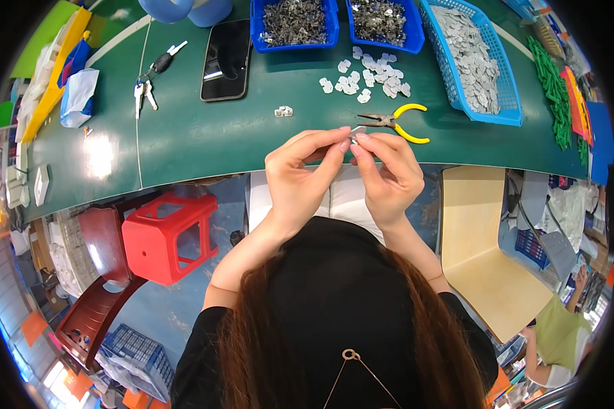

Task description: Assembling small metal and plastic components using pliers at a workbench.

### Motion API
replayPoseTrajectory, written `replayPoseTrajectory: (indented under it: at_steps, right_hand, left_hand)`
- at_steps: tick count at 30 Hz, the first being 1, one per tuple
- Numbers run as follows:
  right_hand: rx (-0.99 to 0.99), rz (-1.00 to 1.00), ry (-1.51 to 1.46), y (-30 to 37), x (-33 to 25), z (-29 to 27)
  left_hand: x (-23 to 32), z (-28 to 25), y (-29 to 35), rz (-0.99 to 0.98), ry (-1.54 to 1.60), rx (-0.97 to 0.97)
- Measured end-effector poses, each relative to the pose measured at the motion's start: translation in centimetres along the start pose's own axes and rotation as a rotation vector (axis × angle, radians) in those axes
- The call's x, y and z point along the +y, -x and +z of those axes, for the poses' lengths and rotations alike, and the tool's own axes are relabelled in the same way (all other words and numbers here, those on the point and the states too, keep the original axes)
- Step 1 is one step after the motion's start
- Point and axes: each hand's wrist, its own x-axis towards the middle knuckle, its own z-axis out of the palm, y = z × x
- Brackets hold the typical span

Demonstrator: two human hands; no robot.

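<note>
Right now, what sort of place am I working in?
Probably a small-parts assembly workshop: blue bins of metal pieces, loose white parts and yellow-handled pliers on a green workbench.

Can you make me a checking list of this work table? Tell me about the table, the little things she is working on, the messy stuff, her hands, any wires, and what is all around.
Surface: green table, with a glare patch at its left.
Job's things: small metal piece pinched between both hands; loose pale pieces in a pile; yellow-handled pliers lying beside the hands.
Clutter: black phone, keys, three blue baskets of small parts.
Hands: left hand and right hand raised together, fingers closed on the piece.
Cables: thin white line running across the table.
Surroundings: red stool, wooden chair, another person at lower right.
</note>
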Motion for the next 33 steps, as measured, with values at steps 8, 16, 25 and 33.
replayPoseTrajectory:
  at_steps: [8, 16, 25, 33]
  right_hand:
    - [-0.004, 0.152, -0.107, 0.1, -0.3, -0.2]
    - [-0.023, 0.084, 0.015, -0.2, -0.7, -0.4]
    - [0.054, 0.172, -0.058, -0.3, -0.9, -0.2]
    - [-0.091, 0.02, 0.117, -1.1, -1.2, -0.6]
  left_hand:
    - [0.1, 0.3, -0.2, 0.039, -0.058, 0.052]
    - [-0.1, 0.4, -0.2, 0.049, -0.066, 0.039]
    - [0.0, 0.1, -0.2, -0.095, 0.025, -0.033]
    - [-0.2, 0.1, -0.6, -0.256, 0.186, 0.023]
